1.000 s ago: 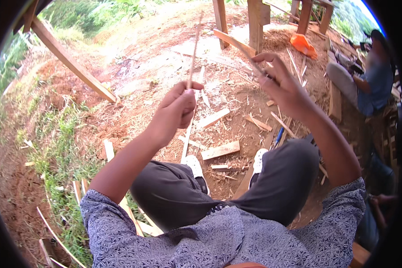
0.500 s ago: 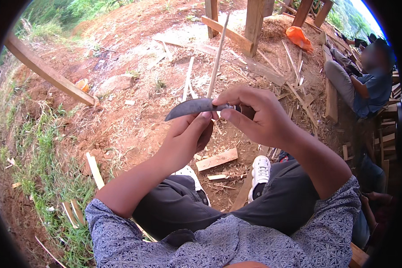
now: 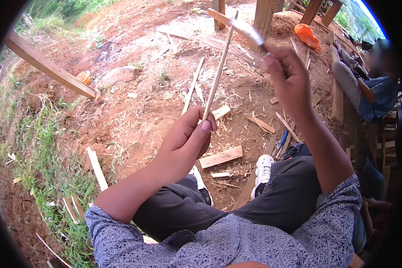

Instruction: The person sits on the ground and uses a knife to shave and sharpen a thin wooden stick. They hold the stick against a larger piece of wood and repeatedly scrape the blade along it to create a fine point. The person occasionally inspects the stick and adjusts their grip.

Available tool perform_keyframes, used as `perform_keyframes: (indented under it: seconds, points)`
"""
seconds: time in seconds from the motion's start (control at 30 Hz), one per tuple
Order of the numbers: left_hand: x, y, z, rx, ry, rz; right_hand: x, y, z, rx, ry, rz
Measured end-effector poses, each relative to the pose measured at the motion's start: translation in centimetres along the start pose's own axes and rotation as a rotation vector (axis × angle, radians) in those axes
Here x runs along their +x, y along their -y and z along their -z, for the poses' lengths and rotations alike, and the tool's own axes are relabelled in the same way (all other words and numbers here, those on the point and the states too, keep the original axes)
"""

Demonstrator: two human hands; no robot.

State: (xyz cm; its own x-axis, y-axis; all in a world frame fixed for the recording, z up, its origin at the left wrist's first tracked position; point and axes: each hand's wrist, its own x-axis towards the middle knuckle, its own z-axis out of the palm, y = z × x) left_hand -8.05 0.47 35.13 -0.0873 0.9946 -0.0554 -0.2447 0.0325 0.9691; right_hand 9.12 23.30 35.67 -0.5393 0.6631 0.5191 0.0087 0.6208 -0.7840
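My left hand (image 3: pixel 181 145) is closed around the lower end of a thin wooden stick (image 3: pixel 218 73), which leans up and away. A knife (image 3: pixel 249 34) with a broad blade is gripped by its handle in my right hand (image 3: pixel 291 82), raised to the right of the stick. Motion smears the blade. It points up and left, and its far end overlaps the stick's upper part in view; I cannot tell whether they touch. Most of the knife's handle is hidden by my fingers.
Wood offcuts (image 3: pixel 221 157) and shavings lie on the dirt around my white shoes (image 3: pixel 263 172). A blue pen-like object (image 3: pixel 283 138) is by my right knee. Wooden posts (image 3: pixel 264 18) and an orange bag (image 3: pixel 307 37) stand beyond. Another person (image 3: pixel 370 89) sits at the right.
The knife has swung from lying level across both hands to up and right in my right hand. My left hand no longer touches the blade and stays on the stick.
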Motion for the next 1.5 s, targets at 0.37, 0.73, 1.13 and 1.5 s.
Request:
perform_keyframes:
  seconds: [0.37,0.73,1.13,1.5]
  points:
    - [2.5,1.2,-1.5,0.078,-0.132,-0.017,-4.0,2.7,-2.0,0.107,0.372,0.028]
    - [1.6,0.9,-1.9,0.087,-0.066,0.023,0.2,-3.8,1.2,-0.138,-0.043,0.030]
    - [2.3,1.7,-0.7,-0.063,-0.160,0.018,-4.1,1.5,-2.2,0.058,0.448,-0.053]
    - [2.0,1.9,-1.6,0.029,-0.254,-0.014,-3.6,0.0,-2.9,-0.049,0.295,0.044]
